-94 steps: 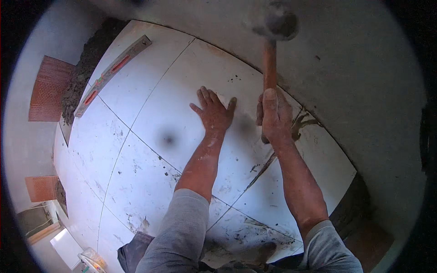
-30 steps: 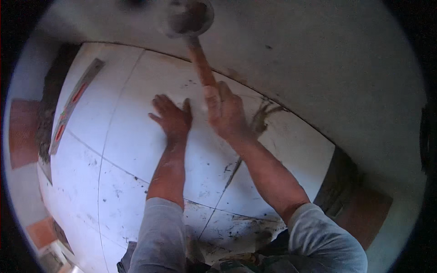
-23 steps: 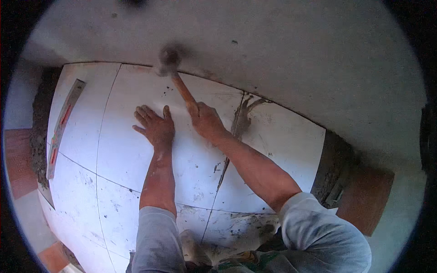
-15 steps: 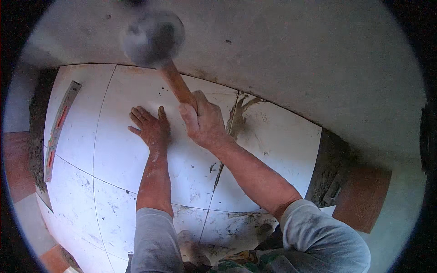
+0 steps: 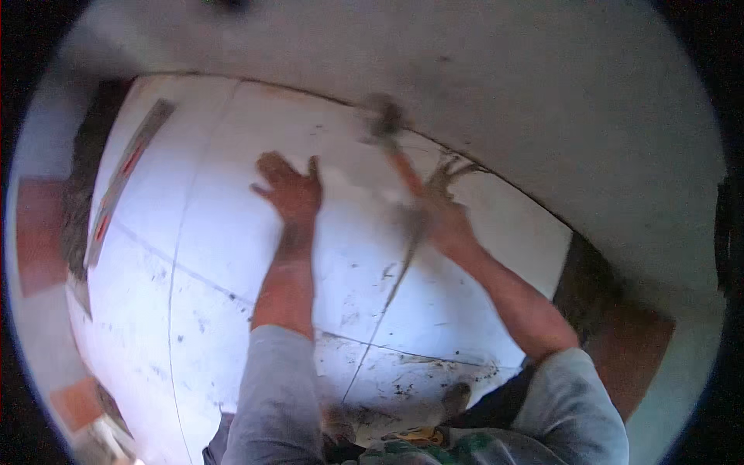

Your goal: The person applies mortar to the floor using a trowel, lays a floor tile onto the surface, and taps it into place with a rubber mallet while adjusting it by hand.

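My right hand (image 5: 443, 221) is wrapped round the wooden handle of a mallet (image 5: 404, 170). The dark mallet head, smeared by motion, is near the far edge of the large white tiles (image 5: 349, 225), close to the wall. My left hand (image 5: 291, 186) lies with fingers spread on a tile, to the left of the mallet. Wet grey mortar (image 5: 449, 174) is smeared along a tile joint just beyond my right hand. Dirt specks dot the tiles nearer to me.
A long spirit level (image 5: 128, 182) with red marks lies on the left tiles. Rough dark mortar strips (image 5: 593, 267) border the tiles. Reddish-brown tiles (image 5: 639, 349) lie beyond at both sides. A grey wall (image 5: 558, 101) rises along the far side.
The mallet has come down from its raised position and moved right with my right hand. My left hand remains spread on the tile, and the whole view has shifted.
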Demonstrator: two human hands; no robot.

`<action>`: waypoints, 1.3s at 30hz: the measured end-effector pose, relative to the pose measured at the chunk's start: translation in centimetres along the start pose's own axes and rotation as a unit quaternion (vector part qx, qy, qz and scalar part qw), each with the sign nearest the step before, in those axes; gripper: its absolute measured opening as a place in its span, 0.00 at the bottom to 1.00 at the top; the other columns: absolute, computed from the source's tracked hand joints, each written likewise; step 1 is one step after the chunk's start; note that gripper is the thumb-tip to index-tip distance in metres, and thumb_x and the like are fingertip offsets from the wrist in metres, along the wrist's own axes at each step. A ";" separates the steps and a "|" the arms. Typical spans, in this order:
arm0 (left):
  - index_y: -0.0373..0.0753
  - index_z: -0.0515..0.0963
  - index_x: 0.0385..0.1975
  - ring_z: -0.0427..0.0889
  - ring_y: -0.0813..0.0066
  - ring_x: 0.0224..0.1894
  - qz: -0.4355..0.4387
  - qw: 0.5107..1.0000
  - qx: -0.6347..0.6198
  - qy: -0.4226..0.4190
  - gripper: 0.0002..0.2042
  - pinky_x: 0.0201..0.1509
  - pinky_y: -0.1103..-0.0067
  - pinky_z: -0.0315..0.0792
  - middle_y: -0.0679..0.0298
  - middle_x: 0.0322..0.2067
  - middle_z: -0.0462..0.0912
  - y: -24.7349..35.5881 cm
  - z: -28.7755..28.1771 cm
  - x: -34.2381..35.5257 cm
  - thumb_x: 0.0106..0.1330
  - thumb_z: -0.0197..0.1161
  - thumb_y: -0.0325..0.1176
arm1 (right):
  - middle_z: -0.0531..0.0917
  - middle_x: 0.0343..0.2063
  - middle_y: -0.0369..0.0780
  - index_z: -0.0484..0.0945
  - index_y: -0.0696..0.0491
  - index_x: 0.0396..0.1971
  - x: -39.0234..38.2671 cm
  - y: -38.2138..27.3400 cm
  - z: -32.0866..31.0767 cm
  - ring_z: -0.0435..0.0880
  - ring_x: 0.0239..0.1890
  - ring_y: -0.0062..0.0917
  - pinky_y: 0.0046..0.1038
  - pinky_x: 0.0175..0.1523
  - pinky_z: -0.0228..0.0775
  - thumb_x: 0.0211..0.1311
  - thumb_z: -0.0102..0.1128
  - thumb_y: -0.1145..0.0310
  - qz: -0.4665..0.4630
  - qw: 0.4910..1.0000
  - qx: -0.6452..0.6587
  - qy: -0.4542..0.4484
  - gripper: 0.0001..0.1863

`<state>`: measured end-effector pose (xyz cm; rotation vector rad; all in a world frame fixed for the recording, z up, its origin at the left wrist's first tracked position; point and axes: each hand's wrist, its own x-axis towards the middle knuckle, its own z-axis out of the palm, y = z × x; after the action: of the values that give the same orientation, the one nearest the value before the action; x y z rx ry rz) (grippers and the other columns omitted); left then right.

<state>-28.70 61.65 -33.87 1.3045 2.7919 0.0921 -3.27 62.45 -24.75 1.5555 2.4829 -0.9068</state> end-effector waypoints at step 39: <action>0.32 0.46 0.64 0.38 0.55 0.69 -0.254 0.967 -0.025 0.017 0.30 0.67 0.54 0.36 0.47 0.66 0.41 -20.0 -0.7 -8.2 0.70 0.33 0.48 | 0.50 0.65 0.48 0.49 0.61 0.63 21.8 -12.8 10.5 0.44 0.69 0.37 0.44 0.69 0.33 0.65 0.37 0.48 -0.184 0.945 -0.224 0.152 0.36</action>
<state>-38.77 42.48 -34.49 0.5482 3.0252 0.1579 -27.10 70.44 -35.56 1.1721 2.9745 -0.0898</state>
